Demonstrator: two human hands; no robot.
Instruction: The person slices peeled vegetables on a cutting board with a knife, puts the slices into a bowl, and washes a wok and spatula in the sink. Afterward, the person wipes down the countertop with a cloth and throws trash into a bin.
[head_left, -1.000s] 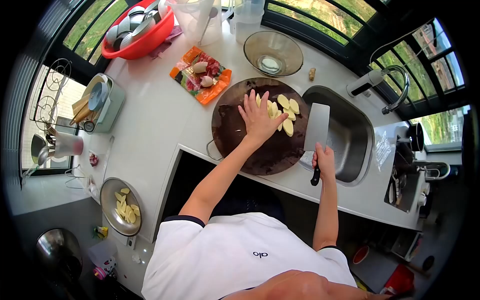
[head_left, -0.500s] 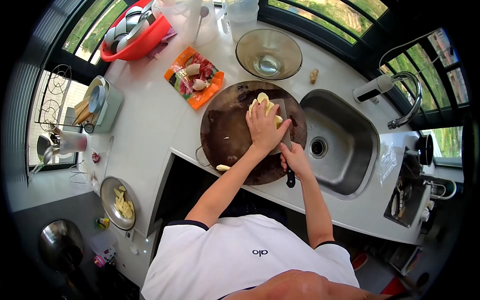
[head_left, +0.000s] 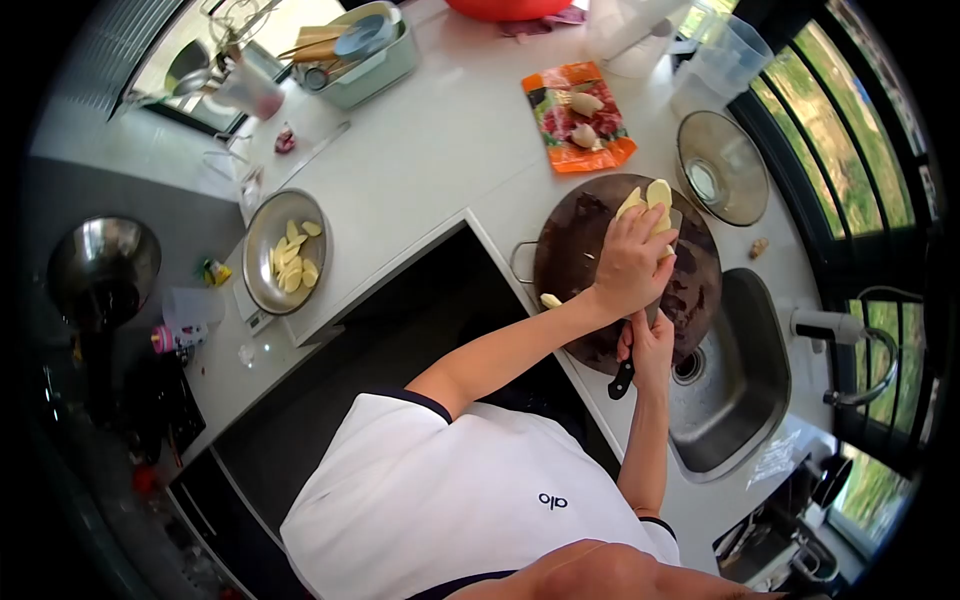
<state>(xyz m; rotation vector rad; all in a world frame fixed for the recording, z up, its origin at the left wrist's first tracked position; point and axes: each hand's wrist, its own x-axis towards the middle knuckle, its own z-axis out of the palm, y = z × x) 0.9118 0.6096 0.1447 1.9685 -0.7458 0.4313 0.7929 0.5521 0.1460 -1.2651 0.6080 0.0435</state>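
Note:
My left hand (head_left: 630, 265) is curled over a pile of pale yellow slices (head_left: 657, 195), holding them against the knife blade. The blade is mostly hidden under the fingers and slices. My right hand (head_left: 650, 345) grips the knife by its black handle (head_left: 621, 380), whose end sticks out below the fist. Both hands are over the round dark cutting board (head_left: 570, 235). One loose slice (head_left: 550, 300) lies at the board's left edge. More slices (head_left: 292, 265) are in a metal bowl (head_left: 321, 225) on the counter at the left.
Behind the board lies an orange packet (head_left: 560, 125) with garlic on it. A glass bowl (head_left: 745, 165) and a piece of ginger (head_left: 758, 247) are at its right. The sink (head_left: 735, 420) adjoins the board, with a faucet (head_left: 885, 375) beyond. A dark opening (head_left: 400, 330) cuts into the counter.
The view has turned toward the left, so the board and both hands appear farther right and the metal bowl shows more fully. Both hands keep their holds on the slices and knife.

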